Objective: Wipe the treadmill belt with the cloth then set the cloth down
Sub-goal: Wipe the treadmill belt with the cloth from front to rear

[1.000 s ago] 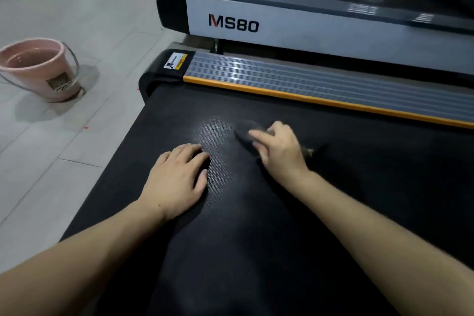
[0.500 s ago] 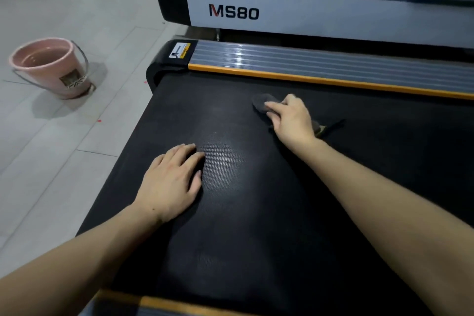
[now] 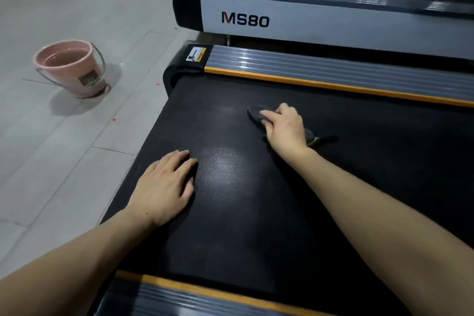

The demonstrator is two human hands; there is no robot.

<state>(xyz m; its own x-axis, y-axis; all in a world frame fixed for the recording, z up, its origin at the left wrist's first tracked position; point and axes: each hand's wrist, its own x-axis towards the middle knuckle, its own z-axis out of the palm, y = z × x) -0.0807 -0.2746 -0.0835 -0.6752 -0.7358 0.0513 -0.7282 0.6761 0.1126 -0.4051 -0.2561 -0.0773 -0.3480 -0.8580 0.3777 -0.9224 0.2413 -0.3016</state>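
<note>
The black treadmill belt (image 3: pixel 256 213) fills the middle of the view. My right hand (image 3: pixel 286 128) presses a dark grey cloth (image 3: pixel 256 113) flat on the belt near its far side; the cloth sticks out past my fingertips and behind my wrist, the rest is hidden under the hand. My left hand (image 3: pixel 166 185) lies flat on the belt near its left edge, fingers together, holding nothing.
A grey side rail with an orange strip (image 3: pixel 333 77) runs along the belt's far side, another (image 3: pixel 205 297) along the near side. A second treadmill marked MS80 (image 3: pixel 246 19) stands behind. A pink bucket (image 3: pixel 71 67) of water sits on the tiled floor at left.
My right hand slid the cloth away from me toward the far rail. The view has tilted, so the near rail shows. My left hand stays planted.
</note>
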